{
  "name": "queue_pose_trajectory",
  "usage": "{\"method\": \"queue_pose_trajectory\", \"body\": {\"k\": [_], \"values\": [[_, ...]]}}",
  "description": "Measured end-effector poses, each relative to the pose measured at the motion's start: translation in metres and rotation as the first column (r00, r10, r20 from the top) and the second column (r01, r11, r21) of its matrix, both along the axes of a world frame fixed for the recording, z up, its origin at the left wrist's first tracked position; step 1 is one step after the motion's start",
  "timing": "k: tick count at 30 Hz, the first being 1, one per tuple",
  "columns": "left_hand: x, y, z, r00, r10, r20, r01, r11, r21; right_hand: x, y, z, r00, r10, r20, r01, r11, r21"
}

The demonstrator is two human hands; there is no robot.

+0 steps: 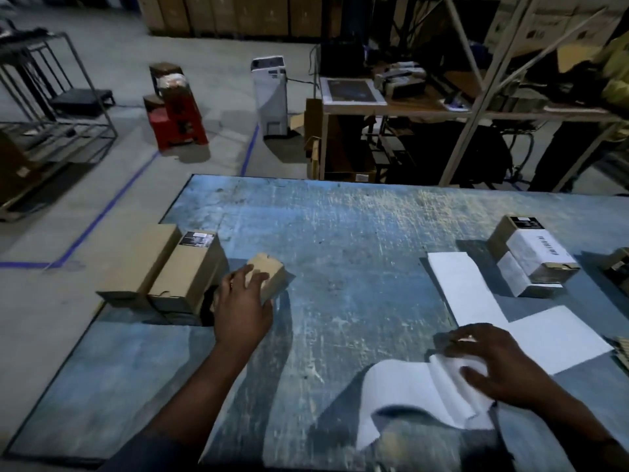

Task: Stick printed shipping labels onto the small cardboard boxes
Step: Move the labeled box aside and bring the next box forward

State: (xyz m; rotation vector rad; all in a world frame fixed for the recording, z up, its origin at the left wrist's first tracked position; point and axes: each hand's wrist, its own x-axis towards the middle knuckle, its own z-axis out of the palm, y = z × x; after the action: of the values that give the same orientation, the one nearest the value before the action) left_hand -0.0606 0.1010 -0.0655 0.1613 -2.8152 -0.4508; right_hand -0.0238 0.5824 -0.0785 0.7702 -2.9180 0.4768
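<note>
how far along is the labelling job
Done: the right box already wears a white label. In hand: the left hand grips a small plain box while the right hand holds the label strip. Left: that box and the two bare boxes at far left show no white label.

Two hands at one scuffed blue worktable (340,226), the left hand (243,311) and the right hand (493,362); three plain cardboard boxes at its left side, a long outer box (136,264), a long inner box (187,277) and one small box (274,275); one white-labelled box (534,257) at the right; three stretches of white paper, a far sheet (459,287), a near sheet (558,338) and a curled strip (408,386); one white upright unit (270,97) on the floor beyond.
</note>
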Motion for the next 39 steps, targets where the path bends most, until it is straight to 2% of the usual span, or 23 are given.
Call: {"method": "queue_pose_trajectory", "body": {"k": [3, 6, 8, 11, 14, 17, 21, 27, 33, 39], "values": [[0.002, -0.006, 0.003, 1.000, 0.012, 0.027, -0.013, 0.999, 0.033, -0.013, -0.034, 0.017, 0.991, -0.097, -0.089, 0.098, 0.995, 0.000], [0.020, -0.011, 0.005, 0.991, 0.122, -0.056, -0.112, 0.983, 0.147, -0.036, -0.112, 0.034, 0.996, -0.068, -0.065, 0.059, 0.991, -0.119], [0.036, -0.016, 0.001, 0.980, 0.184, -0.078, -0.163, 0.960, 0.226, -0.059, -0.172, 0.040, 1.000, -0.011, -0.009, 0.009, 0.978, -0.210], [0.053, -0.025, -0.007, 0.982, 0.189, -0.029, -0.180, 0.964, 0.193, -0.090, -0.256, 0.038, 0.990, 0.056, 0.133, -0.014, 0.954, -0.300], [0.059, -0.028, -0.009, 0.982, 0.182, 0.043, -0.187, 0.966, 0.178, -0.108, -0.318, 0.031, 0.937, 0.087, 0.338, 0.055, 0.920, -0.388], [0.058, -0.024, -0.006, 0.979, 0.185, 0.088, -0.201, 0.947, 0.250, -0.121, -0.347, 0.021, 0.908, 0.082, 0.412, 0.113, 0.897, -0.427], [0.056, -0.024, -0.006, 0.985, 0.152, 0.077, -0.168, 0.936, 0.308, -0.120, -0.338, 0.017, 0.928, 0.064, 0.368, 0.099, 0.908, -0.408], [0.038, -0.008, -0.007, 0.993, -0.113, 0.032, 0.091, 0.914, 0.396, -0.091, -0.260, 0.009, 0.959, -0.080, 0.273, 0.181, 0.912, -0.369], [0.002, 0.049, -0.006, 0.912, -0.401, 0.083, 0.337, 0.850, 0.406, -0.059, -0.171, 0.003, 0.918, -0.319, 0.235, 0.391, 0.821, -0.415], [-0.038, 0.091, -0.008, 0.862, -0.494, 0.110, 0.418, 0.818, 0.394, -0.054, -0.130, -0.003, 0.891, -0.403, 0.209, 0.454, 0.781, -0.428]]}}
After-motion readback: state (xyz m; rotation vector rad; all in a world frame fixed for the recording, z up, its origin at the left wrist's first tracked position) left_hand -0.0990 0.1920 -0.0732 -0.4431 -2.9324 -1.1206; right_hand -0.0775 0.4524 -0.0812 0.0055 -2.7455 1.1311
